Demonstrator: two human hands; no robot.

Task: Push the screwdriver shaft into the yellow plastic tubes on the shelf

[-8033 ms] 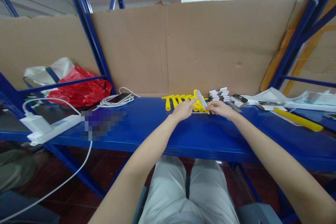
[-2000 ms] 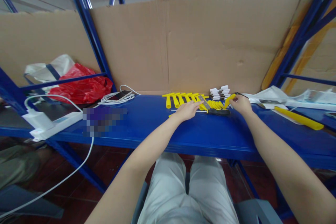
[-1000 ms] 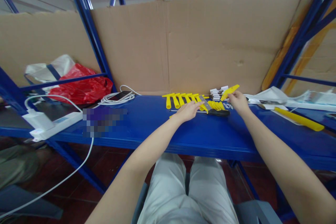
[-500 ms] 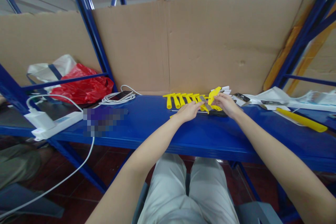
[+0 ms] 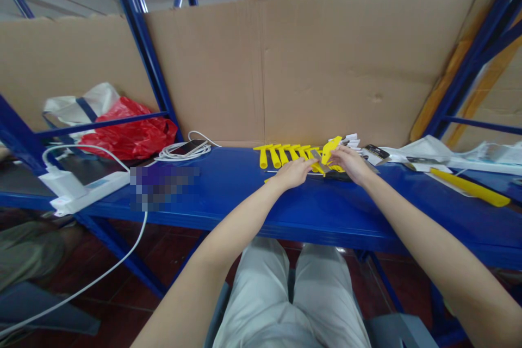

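Observation:
On the blue shelf, several yellow T-shaped plastic handles (image 5: 277,156) stand side by side in a row. My right hand (image 5: 351,164) pinches a flat-headed yellow plastic handle (image 5: 331,149) at the right end of that row, its wide head tilted up. Just left of it, my left hand (image 5: 294,173) has its fingers closed at a small grey flat piece that looks like a metal blade (image 5: 317,159), touching or almost touching the held handle. A thin metal shaft and a dark grip lie beneath the hands, partly hidden.
White slips (image 5: 349,141) and a black-and-white packet (image 5: 376,154) lie right of my hands. Farther right is a long yellow tool (image 5: 468,187). A coiled white cable (image 5: 175,155), power strip (image 5: 98,190) and red bag (image 5: 130,129) are left. Cardboard (image 5: 326,65) stands behind.
My right hand has shifted slightly left and down with the yellow handle, closer to my left hand. The left hand stays nearly in place, and the view has moved slightly.

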